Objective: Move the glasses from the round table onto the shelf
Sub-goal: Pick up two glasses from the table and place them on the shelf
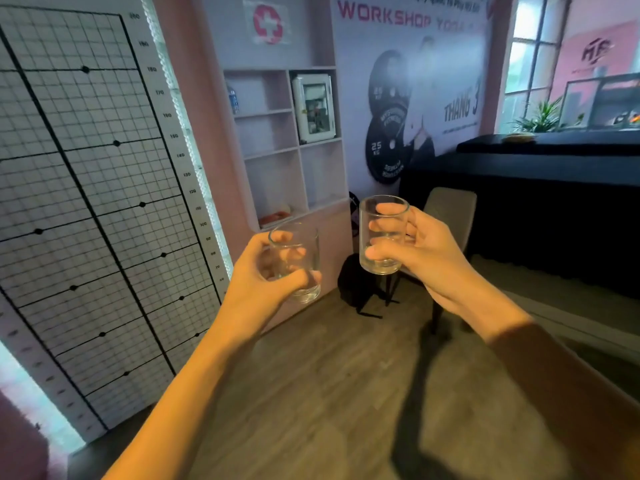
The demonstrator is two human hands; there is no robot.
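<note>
- Two clear glasses up in the air, one per hand, both upright and apart from each other.
- Left hand (266,271) wrapped round the left glass (296,263), thumb across the near side, fingers curled behind; glass slightly blurred.
- Right hand (412,251) closed on the right glass (382,235), thumb low on the near wall, fingertips showing through from the far side; held a touch higher than the left one.
- Straight beyond the left hand: pale shelf unit (287,147) with open cubbies, a white box (314,107) in an upper compartment.
- Beyond the right hand: grey chair (450,209), dark counter (554,188) further right.
- Out to the left of the left arm: gridded height chart (86,202).
- Below both forearms: wood floor (329,393).
</note>
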